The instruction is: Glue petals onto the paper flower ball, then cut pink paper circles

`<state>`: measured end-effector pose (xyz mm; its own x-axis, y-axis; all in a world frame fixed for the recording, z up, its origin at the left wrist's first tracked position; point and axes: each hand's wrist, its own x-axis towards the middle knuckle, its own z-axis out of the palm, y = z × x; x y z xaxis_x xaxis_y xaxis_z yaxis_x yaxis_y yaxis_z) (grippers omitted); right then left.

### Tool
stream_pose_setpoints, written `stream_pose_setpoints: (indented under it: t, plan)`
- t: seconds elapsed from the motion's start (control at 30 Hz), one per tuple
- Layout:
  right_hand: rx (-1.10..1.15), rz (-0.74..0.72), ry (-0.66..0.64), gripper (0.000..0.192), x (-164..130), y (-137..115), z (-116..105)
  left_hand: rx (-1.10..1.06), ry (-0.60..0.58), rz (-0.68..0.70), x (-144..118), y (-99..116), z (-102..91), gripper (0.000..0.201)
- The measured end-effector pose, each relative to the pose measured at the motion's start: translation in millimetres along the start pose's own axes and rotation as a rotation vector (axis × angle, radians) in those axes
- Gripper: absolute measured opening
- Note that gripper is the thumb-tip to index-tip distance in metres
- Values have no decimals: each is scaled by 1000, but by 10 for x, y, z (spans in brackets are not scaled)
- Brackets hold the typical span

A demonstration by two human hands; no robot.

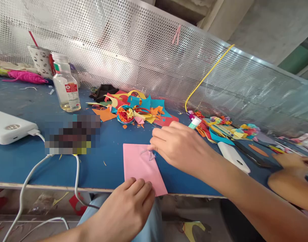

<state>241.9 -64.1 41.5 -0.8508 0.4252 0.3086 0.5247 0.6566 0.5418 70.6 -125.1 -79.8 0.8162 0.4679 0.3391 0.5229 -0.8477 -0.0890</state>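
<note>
A pink paper sheet (140, 168) lies on the blue table (25, 164) at its near edge. My left hand (126, 210) rests with its fingertips on the sheet's near edge, pressing it flat. My right hand (179, 144) is over the sheet's far right corner, fingers pinched on a thin glue tube. The tube's clear bluish tip (151, 155) touches the paper, and its white and green end (195, 122) sticks out behind the hand.
Colourful paper scraps and a paper flower (133, 109) are piled behind the sheet. More flowers (244, 129) and a white device (233, 156) lie to the right, near another person's hand (292, 161). To the left are a power bank (7, 127) with cables and a bottle (66, 87). A perforated metal screen (143, 50) closes the back.
</note>
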Motion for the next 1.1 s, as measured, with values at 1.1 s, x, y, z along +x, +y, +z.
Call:
stream_pose_setpoints:
  t: [1.1]
  plan:
    - [55,-122,49,32,444,-149,317,-36,43,7,3,-34,-30,19]
